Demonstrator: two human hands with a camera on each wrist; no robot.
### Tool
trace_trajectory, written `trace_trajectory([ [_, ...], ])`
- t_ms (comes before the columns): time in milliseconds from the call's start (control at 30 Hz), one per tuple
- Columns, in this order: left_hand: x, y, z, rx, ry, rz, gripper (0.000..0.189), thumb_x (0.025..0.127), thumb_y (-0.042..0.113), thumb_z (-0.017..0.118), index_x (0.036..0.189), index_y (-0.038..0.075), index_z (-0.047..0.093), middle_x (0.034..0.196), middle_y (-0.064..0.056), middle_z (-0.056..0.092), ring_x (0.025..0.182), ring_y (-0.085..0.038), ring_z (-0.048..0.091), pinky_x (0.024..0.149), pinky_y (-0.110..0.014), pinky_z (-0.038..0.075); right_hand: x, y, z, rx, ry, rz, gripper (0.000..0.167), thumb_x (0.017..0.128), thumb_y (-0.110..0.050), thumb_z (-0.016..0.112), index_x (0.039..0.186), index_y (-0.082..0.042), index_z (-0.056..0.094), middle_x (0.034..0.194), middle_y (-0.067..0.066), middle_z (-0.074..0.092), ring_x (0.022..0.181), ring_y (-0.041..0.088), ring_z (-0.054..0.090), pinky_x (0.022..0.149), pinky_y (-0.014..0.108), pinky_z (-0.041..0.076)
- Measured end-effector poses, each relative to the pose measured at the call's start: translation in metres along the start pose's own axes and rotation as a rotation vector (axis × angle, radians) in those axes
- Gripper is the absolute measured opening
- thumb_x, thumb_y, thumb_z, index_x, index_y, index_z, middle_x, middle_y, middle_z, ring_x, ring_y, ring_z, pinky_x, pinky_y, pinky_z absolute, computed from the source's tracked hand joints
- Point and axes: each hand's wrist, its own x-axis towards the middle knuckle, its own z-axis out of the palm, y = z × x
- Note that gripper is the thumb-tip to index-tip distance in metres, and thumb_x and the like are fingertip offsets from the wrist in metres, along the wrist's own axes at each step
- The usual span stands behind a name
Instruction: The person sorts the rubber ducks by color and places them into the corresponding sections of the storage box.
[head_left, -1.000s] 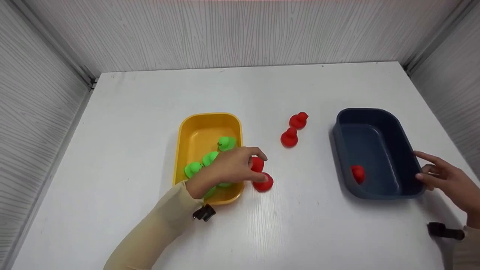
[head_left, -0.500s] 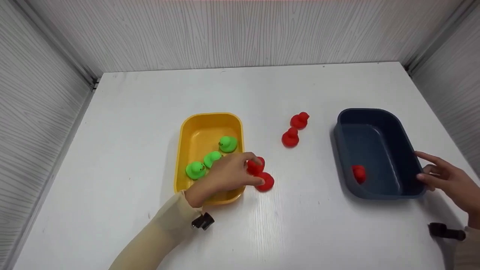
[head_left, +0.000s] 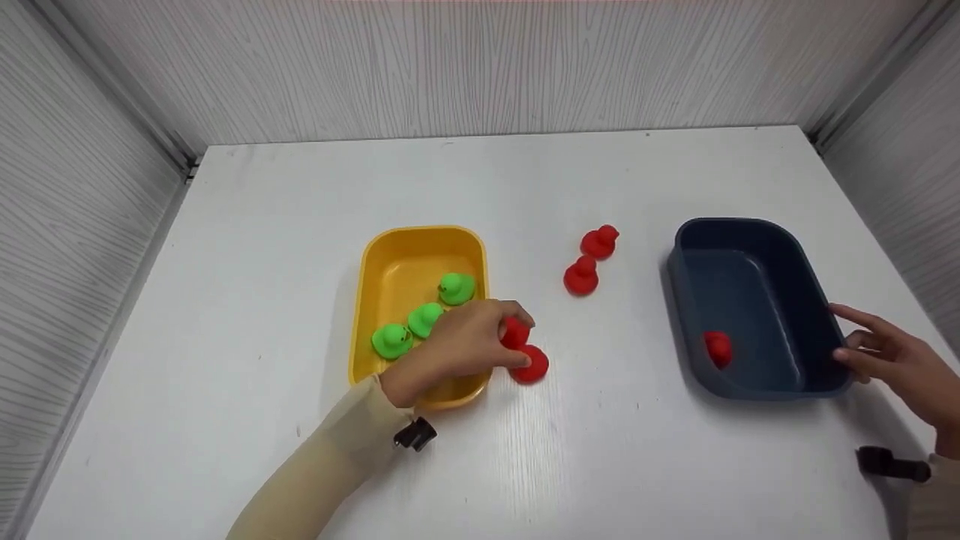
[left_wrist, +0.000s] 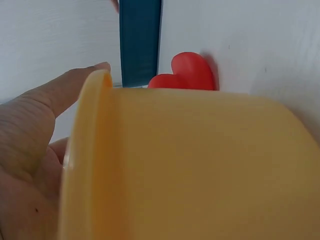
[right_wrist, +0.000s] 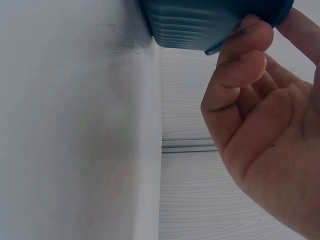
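Observation:
My left hand reaches across the yellow tray, its thumb and forefinger curved about a red rubber duck. Whether they pinch that duck I cannot tell. Just below the thumb tip lies a second red duck. In the left wrist view the tray wall hides most of the fingers; red duck shapes show beyond its edge. At the far right, my right hand holds the side of the dark blue tray, fingers curled against its outer wall.
Green ducks sit inside the yellow tray, some partly behind the left hand. Two more red ducks rest on the white table between the trays. One red duck is inside the blue tray. Pale panels enclose the table.
The left hand dipped slightly lower, then came back up a little, staying around the same red duck. The right hand and both trays have kept their places.

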Motion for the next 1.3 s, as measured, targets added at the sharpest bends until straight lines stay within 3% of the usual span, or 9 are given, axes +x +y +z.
trace_trajectory([
  [167,0.006,0.001,-0.006,0.011,-0.061,0.072,0.041,0.080,0.028,0.077,0.119,0.017,0.067,0.099,-0.007,0.064,0.091,-0.017,0.053,0.073,-0.029,0.049,0.000,0.001,0.000,-0.004,-0.008,0.021,0.063,0.096,-0.002,0.055,0.151,-0.023,0.033,0.080,-0.010,0.051,0.060,0.011,0.047,0.058,0.025,0.038],
  [367,0.018,0.005,-0.011,0.135,-0.123,0.168,0.040,0.080,0.029,0.078,0.117,0.017,0.069,0.097,-0.006,0.065,0.095,-0.019,0.048,0.076,-0.030,0.044,0.000,0.000,0.001,-0.009,-0.002,0.008,0.063,0.095,0.000,0.055,0.150,-0.022,0.034,0.077,-0.010,0.049,0.059,0.011,0.046,0.058,0.024,0.038],
  [600,0.022,0.005,-0.008,0.255,-0.151,0.157,0.043,0.079,0.035,0.078,0.118,0.021,0.068,0.098,-0.004,0.066,0.096,-0.018,0.047,0.079,-0.032,0.040,0.001,-0.003,0.001,-0.039,-0.001,0.025,0.062,0.096,-0.003,0.055,0.151,-0.022,0.033,0.075,-0.009,0.048,0.059,0.013,0.046,0.058,0.025,0.036],
  [833,0.022,-0.003,-0.004,0.283,-0.130,0.120,0.043,0.077,0.036,0.079,0.116,0.020,0.069,0.100,0.000,0.065,0.097,-0.018,0.046,0.084,-0.035,0.038,0.000,-0.001,0.000,-0.016,-0.003,0.020,0.063,0.096,-0.001,0.055,0.151,-0.022,0.033,0.075,-0.009,0.049,0.059,0.013,0.045,0.058,0.025,0.037],
  [1133,0.024,-0.005,0.000,0.367,-0.110,0.170,0.035,0.079,0.035,0.076,0.110,0.019,0.072,0.096,-0.002,0.065,0.092,-0.020,0.048,0.083,-0.035,0.036,-0.001,-0.001,0.001,0.011,-0.004,-0.006,0.064,0.095,0.002,0.054,0.151,-0.020,0.033,0.069,-0.008,0.047,0.059,0.014,0.043,0.057,0.027,0.035],
  [1300,0.024,-0.006,0.003,0.412,-0.114,0.159,0.036,0.078,0.034,0.077,0.111,0.019,0.073,0.097,-0.002,0.064,0.092,-0.020,0.048,0.083,-0.036,0.033,-0.001,-0.001,0.001,-0.010,0.000,0.017,0.063,0.095,-0.001,0.055,0.151,-0.021,0.032,0.068,-0.007,0.047,0.059,0.014,0.043,0.058,0.026,0.035],
])
